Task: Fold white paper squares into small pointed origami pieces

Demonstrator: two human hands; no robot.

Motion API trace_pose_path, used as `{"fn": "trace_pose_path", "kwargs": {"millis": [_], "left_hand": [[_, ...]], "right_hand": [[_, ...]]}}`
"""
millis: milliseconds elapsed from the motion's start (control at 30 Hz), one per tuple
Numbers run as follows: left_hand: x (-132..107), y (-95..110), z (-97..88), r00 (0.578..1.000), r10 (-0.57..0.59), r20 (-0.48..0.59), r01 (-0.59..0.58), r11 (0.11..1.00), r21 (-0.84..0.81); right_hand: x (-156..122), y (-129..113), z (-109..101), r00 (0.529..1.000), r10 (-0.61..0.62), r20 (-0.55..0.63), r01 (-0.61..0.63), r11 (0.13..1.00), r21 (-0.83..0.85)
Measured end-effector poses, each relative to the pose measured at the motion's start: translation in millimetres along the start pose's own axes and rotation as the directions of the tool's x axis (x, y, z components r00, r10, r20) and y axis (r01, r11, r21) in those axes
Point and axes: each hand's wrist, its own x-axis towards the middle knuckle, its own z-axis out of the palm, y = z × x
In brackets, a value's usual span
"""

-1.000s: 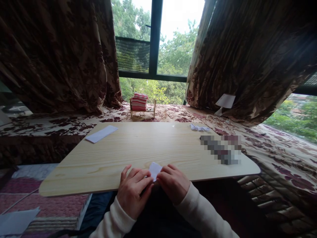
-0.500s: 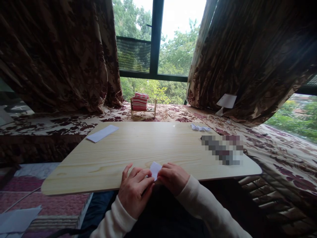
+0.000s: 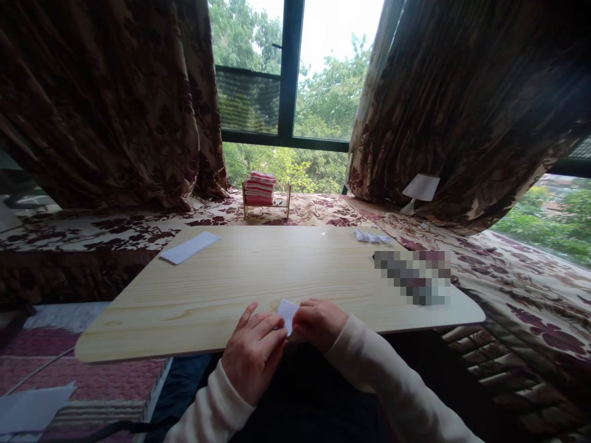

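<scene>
A small white piece of paper (image 3: 287,314) is pinched between my two hands at the near edge of the wooden table (image 3: 240,274). My left hand (image 3: 256,351) grips its lower left side, with the index finger raised off it. On the right side, the closed fingers of my right hand (image 3: 321,323) hold the paper. Fingers cover its lower part, so any folds there are hidden. A flat stack of white paper (image 3: 190,247) lies at the table's far left. Several small folded white paper pieces (image 3: 372,237) sit in a row at the far right.
A blurred-out item (image 3: 410,278) lies on the table's right side. Behind the table, a small wooden rack (image 3: 266,214) holds folded red-and-white cloths (image 3: 260,189). A white lamp (image 3: 421,187) stands on the sill. More paper (image 3: 34,409) lies at lower left.
Both hands stay closed on the paper at the table edge, with only slight finger movement. The whole view has shifted a little.
</scene>
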Motion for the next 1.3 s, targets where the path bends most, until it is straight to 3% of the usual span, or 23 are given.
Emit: {"fn": "trace_pose_path", "kwargs": {"millis": [267, 467, 667, 733, 833, 967, 1100, 1300], "left_hand": [[-6.4, -2.0, 1.9, 0.999, 0.035, -0.026, -0.035, 0.999, 0.014], [-20.5, -7.0, 6.6, 0.987, 0.154, -0.046, -0.148, 0.984, 0.103], [-20.2, -3.3, 8.4, 0.989, 0.11, -0.098, -0.1, 0.99, 0.097], [-19.2, -2.2, 8.6, 0.989, 0.106, -0.103, -0.094, 0.99, 0.109], [-18.9, -1.2, 8.9, 0.989, 0.101, -0.11, -0.088, 0.989, 0.117], [-19.6, -0.6, 9.5, 0.991, 0.09, -0.104, -0.078, 0.991, 0.109], [-19.7, -1.6, 9.5, 0.992, 0.088, -0.096, -0.077, 0.991, 0.113], [-19.2, 1.1, 9.9, 0.995, 0.072, -0.066, -0.063, 0.99, 0.125]], "right_hand": [[7.0, -1.4, 2.4, 0.997, 0.072, 0.025, -0.072, 0.997, -0.003], [5.9, -7.5, -2.5, 0.995, 0.095, 0.039, -0.095, 0.995, -0.015], [3.6, -15.9, -6.0, 0.989, 0.145, 0.04, -0.144, 0.988, -0.048], [-1.9, -15.5, -0.8, 0.987, 0.163, -0.017, -0.163, 0.984, -0.066], [-18.4, -15.2, 7.5, 0.969, 0.152, -0.195, -0.16, 0.987, -0.022], [-40.4, -20.9, 13.3, 0.907, 0.034, -0.421, -0.034, 0.999, 0.007], [-44.7, -27.9, 18.9, 0.894, -0.032, -0.447, -0.003, 0.997, -0.078], [-40.8, -34.3, 28.7, 0.9, 0.02, -0.435, -0.093, 0.985, -0.146]]}}
